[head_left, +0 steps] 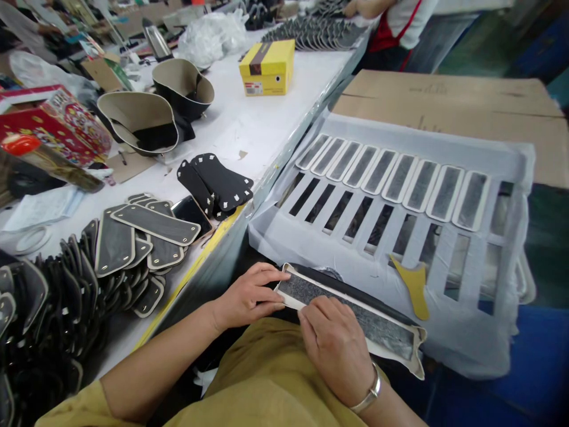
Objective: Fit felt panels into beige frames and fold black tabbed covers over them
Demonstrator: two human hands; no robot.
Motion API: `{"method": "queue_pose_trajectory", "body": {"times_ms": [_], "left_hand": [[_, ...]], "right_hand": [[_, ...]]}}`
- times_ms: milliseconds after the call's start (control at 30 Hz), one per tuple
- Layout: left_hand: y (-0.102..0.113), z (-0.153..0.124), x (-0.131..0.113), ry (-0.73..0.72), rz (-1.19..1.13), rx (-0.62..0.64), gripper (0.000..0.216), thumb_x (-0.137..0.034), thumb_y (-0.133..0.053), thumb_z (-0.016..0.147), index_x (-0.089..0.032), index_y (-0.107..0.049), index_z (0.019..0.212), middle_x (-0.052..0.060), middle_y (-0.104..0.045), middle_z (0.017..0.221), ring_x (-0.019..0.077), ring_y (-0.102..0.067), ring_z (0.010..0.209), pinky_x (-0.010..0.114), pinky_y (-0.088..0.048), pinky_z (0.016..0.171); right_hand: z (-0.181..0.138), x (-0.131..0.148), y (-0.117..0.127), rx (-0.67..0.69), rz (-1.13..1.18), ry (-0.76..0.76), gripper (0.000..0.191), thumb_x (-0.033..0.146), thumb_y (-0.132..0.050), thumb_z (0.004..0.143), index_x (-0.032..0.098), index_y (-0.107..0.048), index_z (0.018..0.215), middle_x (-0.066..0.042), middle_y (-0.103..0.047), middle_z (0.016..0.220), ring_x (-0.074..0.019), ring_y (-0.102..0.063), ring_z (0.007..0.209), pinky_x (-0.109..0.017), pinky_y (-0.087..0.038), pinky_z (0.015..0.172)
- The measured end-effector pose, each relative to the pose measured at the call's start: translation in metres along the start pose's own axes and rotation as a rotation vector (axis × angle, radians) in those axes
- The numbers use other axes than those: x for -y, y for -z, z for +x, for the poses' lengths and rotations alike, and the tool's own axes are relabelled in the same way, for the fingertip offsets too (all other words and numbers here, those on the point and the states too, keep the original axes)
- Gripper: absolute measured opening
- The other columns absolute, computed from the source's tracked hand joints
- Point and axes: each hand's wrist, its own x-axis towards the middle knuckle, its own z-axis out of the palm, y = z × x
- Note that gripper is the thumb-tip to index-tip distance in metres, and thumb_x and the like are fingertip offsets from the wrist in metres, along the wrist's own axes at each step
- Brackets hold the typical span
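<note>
A long grey panel with cream edging point(386, 329) lies across my lap against the front of the grey rack, its right corners puckered. My left hand point(251, 296) pinches the left end of the panel between thumb and fingers. My right hand point(335, 341), with curled fingers, presses on the near cream edge around the panel's middle; the fingertips are partly hidden under the hand. Beyond the panel, a flat yellow hand tool point(413, 287) rests on the grey slotted rack point(320, 252). Several cream-edged grey panels point(433, 187) stand in a row on that rack.
On the white table point(226, 133) at left are a heap of dark cream-edged pieces point(115, 243), black pieces point(217, 181), two open boot-shaped parts point(140, 118), a yellow box point(268, 67) and a red box point(57, 121). Cardboard point(448, 112) lies behind the rack; another person point(402, 26) stands beyond.
</note>
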Motion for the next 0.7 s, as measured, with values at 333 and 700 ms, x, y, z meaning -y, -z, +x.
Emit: {"method": "queue_pose_trajectory", "body": {"times_ms": [333, 700], "left_hand": [[-0.017, -0.001, -0.027, 0.234, 0.075, -0.144, 0.014, -0.014, -0.054, 0.077, -0.02, -0.066, 0.076, 0.005, -0.049, 0.131, 0.0229, -0.043, 0.117, 0.042, -0.039, 0.098], [-0.027, -0.004, -0.03, 0.422, 0.11, -0.176, 0.007, -0.013, -0.053, 0.075, -0.017, -0.058, 0.073, 0.01, -0.042, 0.136, 0.0232, -0.04, 0.121, 0.042, -0.037, 0.099]], "right_hand": [[0.008, 0.009, 0.002, 0.043, -0.078, -0.045, 0.019, 0.016, -0.049, 0.083, 0.02, -0.054, 0.065, -0.003, -0.053, 0.071, -0.0183, -0.043, 0.071, -0.034, -0.026, 0.068], [0.021, 0.023, 0.006, 0.087, -0.198, -0.125, 0.011, 0.019, -0.05, 0.083, 0.019, -0.056, 0.074, -0.005, -0.058, 0.076, -0.0198, -0.05, 0.075, -0.034, -0.029, 0.068]]}}
